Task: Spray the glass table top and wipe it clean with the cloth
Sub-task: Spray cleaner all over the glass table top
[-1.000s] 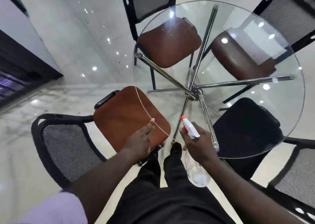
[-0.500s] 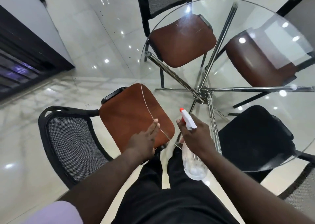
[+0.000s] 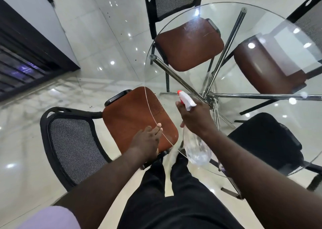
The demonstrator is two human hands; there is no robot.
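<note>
1. Glossy tiled floor (image 3: 104,37) all round, ceiling lights mirrored in it. Dark cabinet (image 3: 26,46) sits far left of the glass table top (image 3: 271,107).
2. Left of the top: mesh-back chair (image 3: 73,141), its brown seat pushed partly under the rim.
3. Left hand (image 3: 148,141) is at the top's near-left rim, fingers straight and close together, holding nothing. The tips reach the glass edge; actual contact is too fine to tell.
4. Droplets (image 3: 157,107) speckle the top just inside that rim.
5. Spray bottle (image 3: 195,152) hangs above the near-left part of the top, its red-tipped nozzle (image 3: 186,100) aimed toward the far-left rim. Right hand (image 3: 196,119) is wrapped round the bottle's neck with a finger in front of the trigger; squeezed or not, cannot tell.
6. Under the top: chrome legs (image 3: 176,73) meet at a hub near its centre. Two brown seats (image 3: 188,46) sit at the far side and a black seat (image 3: 264,141) at the near right.
7. Risks, as I judge them:
   - With the nozzle so close to the rim, mist could carry past the glass onto the chair seat or the floor, leaving a slippery patch.
   - No cloth in view, so spray may dry into streaks before it gets wiped.
   - Weight from the left hand on the rim could stress or tip the top.
8. The top lies under the right hand and just beyond the left fingertips; most of it spreads right of both hands. The bottle is in the right hand, near the left one but apart from it.
</note>
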